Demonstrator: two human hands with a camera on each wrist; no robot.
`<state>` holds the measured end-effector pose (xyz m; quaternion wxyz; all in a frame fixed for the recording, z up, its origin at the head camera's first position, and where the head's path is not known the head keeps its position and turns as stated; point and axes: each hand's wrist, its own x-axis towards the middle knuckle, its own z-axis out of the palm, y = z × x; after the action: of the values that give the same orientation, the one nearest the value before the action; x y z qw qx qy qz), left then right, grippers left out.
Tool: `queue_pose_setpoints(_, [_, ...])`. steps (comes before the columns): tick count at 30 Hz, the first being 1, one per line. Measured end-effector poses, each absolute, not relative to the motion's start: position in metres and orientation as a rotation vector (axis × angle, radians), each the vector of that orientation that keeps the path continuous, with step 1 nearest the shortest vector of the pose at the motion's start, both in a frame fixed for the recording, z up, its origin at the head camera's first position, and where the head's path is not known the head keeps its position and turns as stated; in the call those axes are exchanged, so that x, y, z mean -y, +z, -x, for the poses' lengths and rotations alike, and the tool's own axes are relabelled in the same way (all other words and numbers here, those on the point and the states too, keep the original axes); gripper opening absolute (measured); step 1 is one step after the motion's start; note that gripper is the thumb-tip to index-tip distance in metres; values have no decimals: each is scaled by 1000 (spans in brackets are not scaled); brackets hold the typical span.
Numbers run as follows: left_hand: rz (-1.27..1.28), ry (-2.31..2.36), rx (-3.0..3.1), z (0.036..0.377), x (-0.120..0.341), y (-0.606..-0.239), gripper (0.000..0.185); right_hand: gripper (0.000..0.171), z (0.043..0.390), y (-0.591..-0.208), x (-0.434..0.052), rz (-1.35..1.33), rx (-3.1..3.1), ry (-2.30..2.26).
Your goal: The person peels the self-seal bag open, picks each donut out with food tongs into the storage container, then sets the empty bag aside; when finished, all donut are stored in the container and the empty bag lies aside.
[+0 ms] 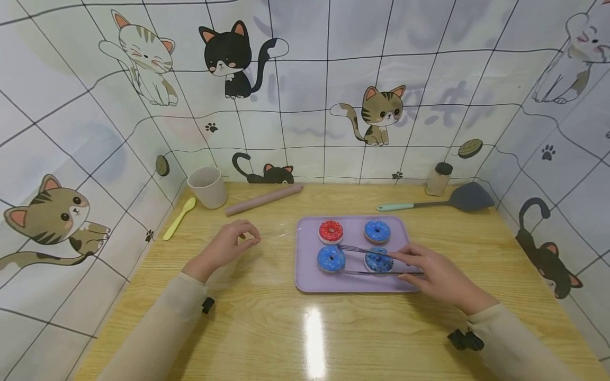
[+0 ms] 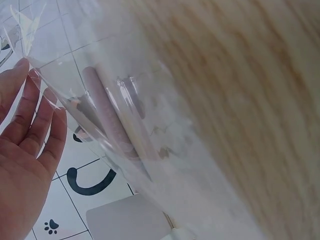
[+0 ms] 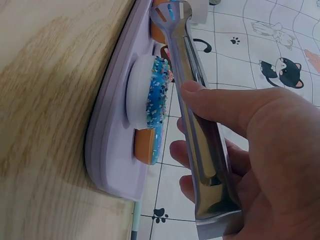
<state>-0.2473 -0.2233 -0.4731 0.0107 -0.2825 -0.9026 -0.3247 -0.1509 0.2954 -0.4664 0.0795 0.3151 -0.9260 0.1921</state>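
Note:
A purple tray (image 1: pixel 305 264) holds a red donut (image 1: pixel 331 231) and three blue donuts (image 1: pixel 377 231). My right hand (image 1: pixel 405 259) grips metal tongs (image 1: pixel 364 250) over the tray. Their two arms lie on either side of the near-right blue donut (image 1: pixel 378 262), with the tips near the near-left one (image 1: pixel 331 259). In the right wrist view the tongs (image 3: pixel 192 100) run past a blue sprinkled donut (image 3: pixel 155 95) on the tray (image 3: pixel 110 145). My left hand (image 1: pixel 248 238) is left of the tray and pinches a clear plastic bag (image 2: pixel 125 115), which is faint in the head view.
A beige cup (image 1: pixel 208 186), a yellow-green spoon (image 1: pixel 178 218) and a pink rolling pin (image 1: pixel 263 199) lie at the back left. A grey spatula (image 1: pixel 448 201) and a small shaker jar (image 1: pixel 439 178) are at the back right. Cat-patterned walls close in three sides.

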Motion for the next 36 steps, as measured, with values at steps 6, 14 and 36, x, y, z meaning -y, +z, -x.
queue_pose_setpoints(6, [880,-1040,2839,246,222,-470,5,55,147,-461,-296,-919,2819,580])
queue_pose_setpoints(14, [902,-1034,2846,246,223,-470,8,59,135,-458,-301,-823,2777,640])
queue_pose_setpoints(36, [867,-936,2982,246,228,-470,5,68,120,-479,-358,-300,2651,676])
